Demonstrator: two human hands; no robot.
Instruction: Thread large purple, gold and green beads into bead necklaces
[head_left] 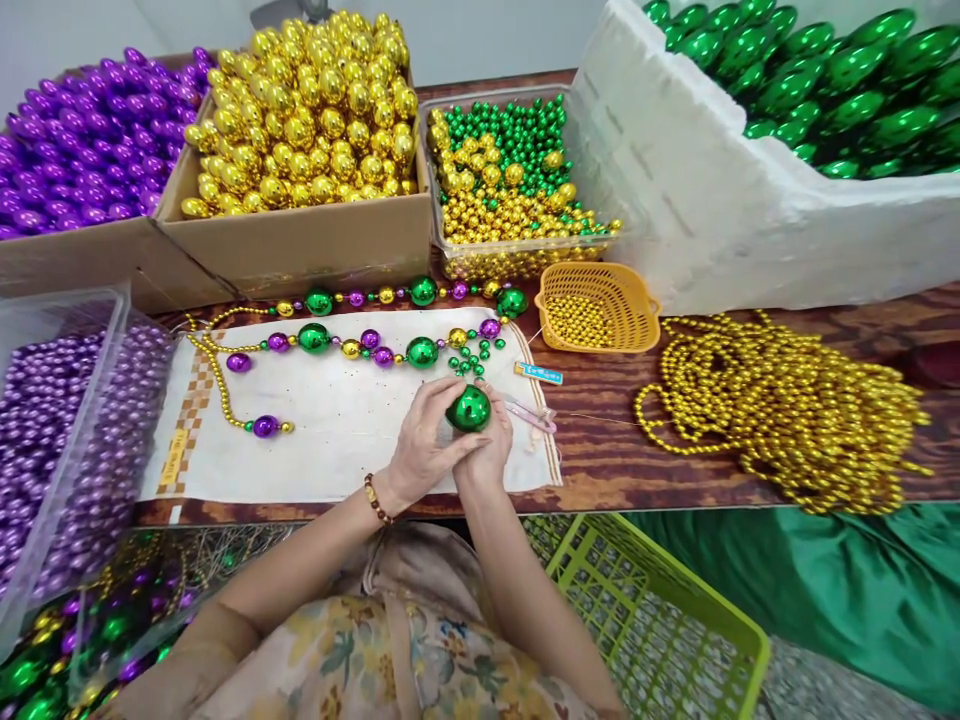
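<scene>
Between my two hands is a large shiny green bead (471,408). My left hand (421,445), with a beaded bracelet at its wrist, has its thumb and fingers closed round the bead's left side. From the right and below, my right hand (489,452) grips the same bead, its fingers partly hidden. Just beyond lie several small green beads (469,360) on a white cloth (352,400). A strung garland of green, purple and gold beads (313,338) runs across the cloth and behind it. Pink-handled snips (531,412) lie right of my right hand.
Boxes of purple beads (90,140) and gold beads (300,120) stand at the back, beside a clear bin (525,243). A foam box (675,220) holds green beads. Rightward are an orange basket (641,315) and gold bead strings (795,410). A green crate (660,610) sits below the table.
</scene>
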